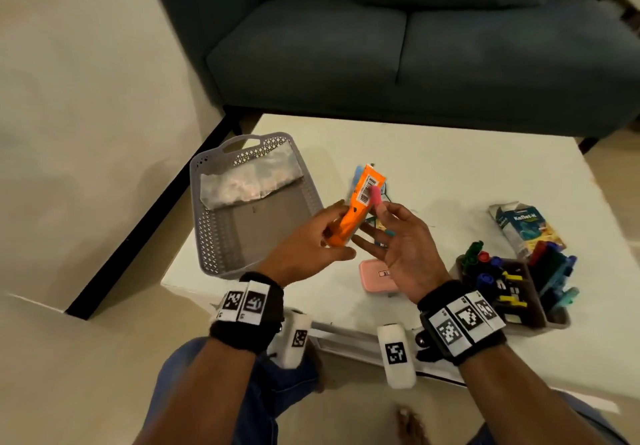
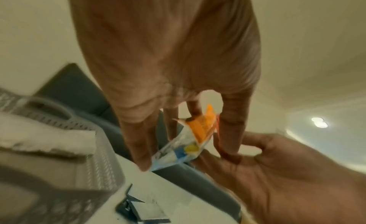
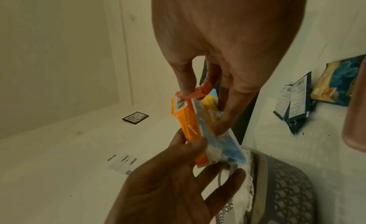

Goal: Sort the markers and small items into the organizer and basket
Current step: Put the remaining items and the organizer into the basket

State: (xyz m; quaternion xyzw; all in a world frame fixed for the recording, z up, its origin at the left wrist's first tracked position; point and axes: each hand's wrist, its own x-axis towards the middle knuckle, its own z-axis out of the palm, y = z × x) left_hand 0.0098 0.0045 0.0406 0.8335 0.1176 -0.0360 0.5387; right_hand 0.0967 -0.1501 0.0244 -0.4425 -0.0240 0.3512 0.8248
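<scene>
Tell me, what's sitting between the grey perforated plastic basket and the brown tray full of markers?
In the head view, a small pink case lies on the white table between the grey basket and the marker organizer; both hands hold an orange packet above that stretch.

The head camera looks forward and down from above the white table [image 1: 450, 167], with the sofa [image 1: 398, 46] at the far side and both wrists low in the picture. The left wrist camera sits very near the left hand [image 2: 168, 62] and looks along its fingers toward the basket [image 2: 59, 172]. The right wrist camera sits very near the right hand [image 3: 237, 39] and looks along it to the table. All three views share the orange packet [image 1: 360, 207] between the two hands.
</scene>
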